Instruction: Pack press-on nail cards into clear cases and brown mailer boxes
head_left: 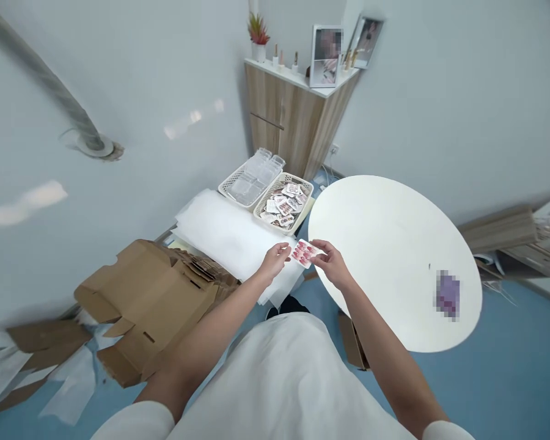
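A small white card with pink and red nail-shaped pieces (303, 253) is held up at the middle, between the table and the white sheets. My right hand (330, 264) grips its right edge between thumb and fingers. Just left of the card is my left hand (275, 261), its fingers curled with a gap to the thumb and nothing visible between them. Beyond the hands, a white basket (270, 227) holds many similar cards. Another basket (225, 186) beside it holds clear plastic boxes (252, 180).
White sheets (229, 229) lie below the baskets. Flattened brown cardboard boxes (156, 299) are at the left. A round white table (385, 244) at the right carries a blurred purple item (448, 295). A wooden cabinet (293, 116) stands in the corner.
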A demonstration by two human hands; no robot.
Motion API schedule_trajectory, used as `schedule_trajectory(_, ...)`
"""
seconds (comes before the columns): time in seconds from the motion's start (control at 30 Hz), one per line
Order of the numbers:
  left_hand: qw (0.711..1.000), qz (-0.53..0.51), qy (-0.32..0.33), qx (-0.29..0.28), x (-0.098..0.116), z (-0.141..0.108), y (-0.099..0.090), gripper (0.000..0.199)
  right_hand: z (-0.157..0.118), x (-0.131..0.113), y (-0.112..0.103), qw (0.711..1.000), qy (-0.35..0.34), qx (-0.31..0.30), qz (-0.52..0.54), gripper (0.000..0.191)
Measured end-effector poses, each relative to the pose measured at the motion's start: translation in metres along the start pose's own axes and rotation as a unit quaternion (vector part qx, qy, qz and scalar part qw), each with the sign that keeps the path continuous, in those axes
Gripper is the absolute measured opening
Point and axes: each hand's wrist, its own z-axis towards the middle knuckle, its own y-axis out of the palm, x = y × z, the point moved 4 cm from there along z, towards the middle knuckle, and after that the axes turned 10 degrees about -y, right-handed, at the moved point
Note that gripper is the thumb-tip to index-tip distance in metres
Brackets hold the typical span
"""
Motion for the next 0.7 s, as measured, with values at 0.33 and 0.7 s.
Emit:
schedule_trajectory(0.33,0.964,0.112,0.005,-0.242,-0.010,-0.022,0.052,0.028,-0.077,-0.016,-0.043,0.998,0.032,-0.044,0.042,0.054)
schedule_trajectory(0.7,0.974,0.108,-0.015,-0.199,-0.035,-0.016,0.118,0.025,-0.115,0.017,-0.116,0.971,0.016,0.233,0.047,0.037)
